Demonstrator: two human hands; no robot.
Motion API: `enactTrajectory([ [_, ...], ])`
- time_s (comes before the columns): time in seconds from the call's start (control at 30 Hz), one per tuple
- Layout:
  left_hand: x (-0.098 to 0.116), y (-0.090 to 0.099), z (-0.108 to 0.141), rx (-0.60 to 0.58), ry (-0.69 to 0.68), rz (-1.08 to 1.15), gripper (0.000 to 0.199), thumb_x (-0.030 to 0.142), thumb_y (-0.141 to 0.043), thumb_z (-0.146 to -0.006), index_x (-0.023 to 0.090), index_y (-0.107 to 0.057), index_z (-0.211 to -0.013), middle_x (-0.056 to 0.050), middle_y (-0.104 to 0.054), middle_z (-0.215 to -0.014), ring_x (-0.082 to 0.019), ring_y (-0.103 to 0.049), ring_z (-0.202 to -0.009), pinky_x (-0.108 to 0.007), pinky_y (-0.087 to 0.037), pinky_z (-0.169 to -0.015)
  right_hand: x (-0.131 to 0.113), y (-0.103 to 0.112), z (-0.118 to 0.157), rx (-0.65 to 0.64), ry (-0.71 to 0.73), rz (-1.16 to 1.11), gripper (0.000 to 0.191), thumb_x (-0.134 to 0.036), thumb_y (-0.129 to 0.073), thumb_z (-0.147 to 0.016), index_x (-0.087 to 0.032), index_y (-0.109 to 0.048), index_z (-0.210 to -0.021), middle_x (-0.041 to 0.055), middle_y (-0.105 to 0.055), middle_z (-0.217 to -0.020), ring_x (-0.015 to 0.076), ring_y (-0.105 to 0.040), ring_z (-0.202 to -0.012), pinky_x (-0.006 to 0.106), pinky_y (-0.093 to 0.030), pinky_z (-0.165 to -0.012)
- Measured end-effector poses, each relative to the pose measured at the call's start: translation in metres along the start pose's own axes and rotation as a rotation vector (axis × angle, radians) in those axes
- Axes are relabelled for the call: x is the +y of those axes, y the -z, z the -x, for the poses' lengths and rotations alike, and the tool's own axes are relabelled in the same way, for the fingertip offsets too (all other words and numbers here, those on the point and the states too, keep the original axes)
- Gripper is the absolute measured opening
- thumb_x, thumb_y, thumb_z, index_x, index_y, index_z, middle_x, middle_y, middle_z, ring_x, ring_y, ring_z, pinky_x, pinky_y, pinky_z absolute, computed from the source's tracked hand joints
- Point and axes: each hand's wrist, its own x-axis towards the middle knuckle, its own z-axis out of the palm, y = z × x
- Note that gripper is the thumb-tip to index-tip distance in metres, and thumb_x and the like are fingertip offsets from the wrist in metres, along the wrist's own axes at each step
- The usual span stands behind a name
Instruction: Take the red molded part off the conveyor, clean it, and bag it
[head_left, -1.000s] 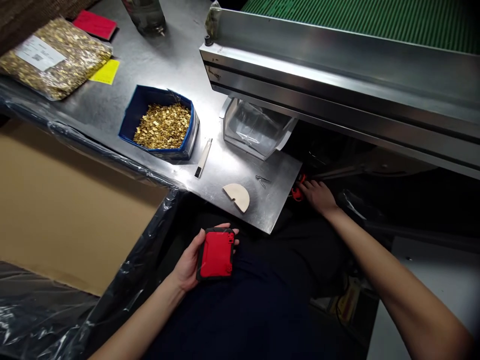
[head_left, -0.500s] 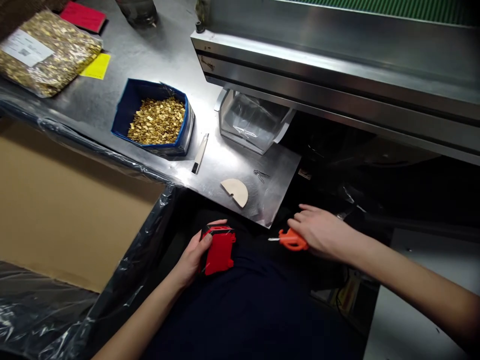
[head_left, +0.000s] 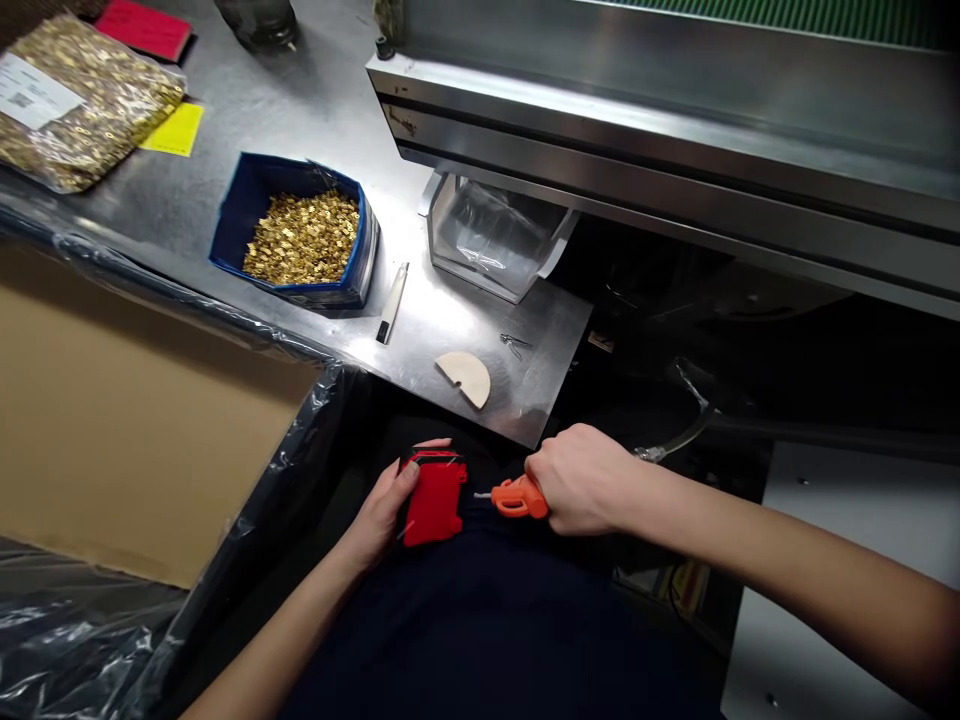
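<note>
My left hand (head_left: 384, 508) is wrapped round the left edge of a flat red plastic part (head_left: 433, 503) with a black strip along its top, held over my lap. My right hand (head_left: 581, 482) is closed round an orange air blow gun (head_left: 517, 497). Its thin metal nozzle points left at the red part, a small gap short of its right edge. A clear hose (head_left: 686, 435) with a metal fitting shows behind my right wrist.
On the steel bench lie a beige half-disc (head_left: 469, 378), small metal tweezers-like pieces (head_left: 514, 343) and a white cutter knife (head_left: 393, 302). Nearby stand a blue bin (head_left: 367, 250) of brass-coloured parts and a clear tray (head_left: 480, 284) of plastic bags. A metal conveyor frame (head_left: 637, 140) overhangs the right.
My right hand has brought the blow gun left, close to the red part, and its fingers have closed more tightly. My left hand keeps hold of the red part, nearly still.
</note>
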Motion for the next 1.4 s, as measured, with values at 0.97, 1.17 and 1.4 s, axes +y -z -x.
enactTrajectory([
  [0.97,0.039,-0.014,0.0,-0.259,-0.018,-0.057,0.078,0.036,-0.08,-0.083,0.029,-0.05,-0.154,-0.015,-0.067,-0.141,-0.041,-0.064,-0.127,-0.059,-0.043,-0.116,0.023,0.037,0.054,-0.033,-0.021,-0.104,0.018,-0.022,-0.066,-0.066,-0.023,-0.051,-0.056,0.0,-0.052,-0.048,0.0152,-0.046,-0.041,0.03,-0.026,-0.046],
  [1.17,0.009,-0.007,-0.002,0.013,0.167,0.472,0.078,0.05,-0.057,-0.097,0.022,-0.027,-0.163,-0.021,-0.07,-0.137,-0.038,-0.069,-0.124,-0.052,-0.049,-0.112,0.068,-0.03,0.038,0.423,-0.041,0.155,0.015,-0.02,-0.056,-0.091,-0.017,-0.064,-0.104,0.0125,-0.071,-0.108,0.0275,-0.066,-0.101,0.042,-0.042,-0.096],
  [1.4,0.021,-0.018,-0.009,0.009,0.196,0.369,0.071,0.049,-0.063,-0.096,0.023,-0.04,-0.158,-0.017,-0.069,-0.14,-0.034,-0.068,-0.125,-0.042,-0.056,-0.102,0.168,-0.076,-0.028,0.472,-0.269,0.337,0.037,-0.01,-0.04,-0.101,-0.018,-0.059,-0.132,0.0166,-0.062,-0.135,0.0245,-0.063,-0.102,0.035,-0.042,-0.082],
])
